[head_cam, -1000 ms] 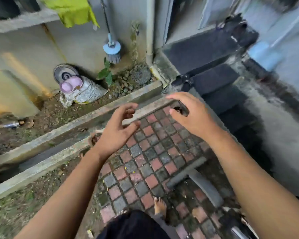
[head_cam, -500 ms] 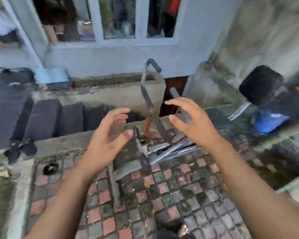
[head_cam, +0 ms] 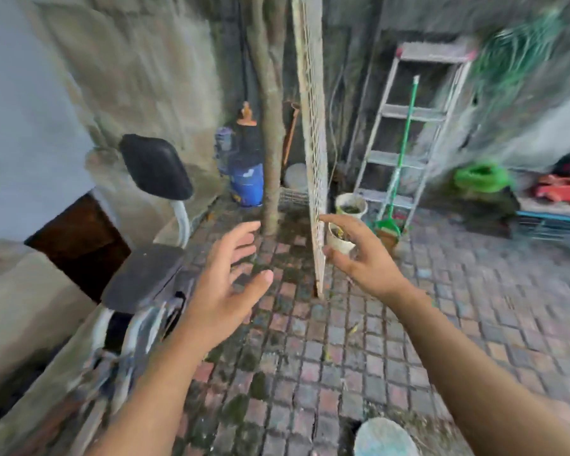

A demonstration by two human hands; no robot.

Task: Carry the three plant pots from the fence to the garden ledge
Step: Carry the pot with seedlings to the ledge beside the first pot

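A wire-mesh fence panel (head_cam: 313,153) stands upright on the brick paving ahead. Two whitish plant pots sit at its right foot: a nearer small pot (head_cam: 338,240), partly behind my right hand, and a farther pot (head_cam: 351,205) with soil in it. A third pale pot (head_cam: 385,437) shows at the bottom edge, near my right forearm. My left hand (head_cam: 224,291) is raised with spread fingers and holds nothing. My right hand (head_cam: 359,258) is also empty, fingers apart, in front of the nearer pot.
A tree trunk (head_cam: 270,133) rises just left of the fence, with a blue canister (head_cam: 247,184) behind it. An aluminium ladder (head_cam: 412,136) and a green broom (head_cam: 397,179) lean at the back right. An exercise bike with a black seat (head_cam: 155,169) stands at the left.
The view has swung right, from the garden ledge past the house wall to the fence corner. Both hands stayed raised and empty throughout.
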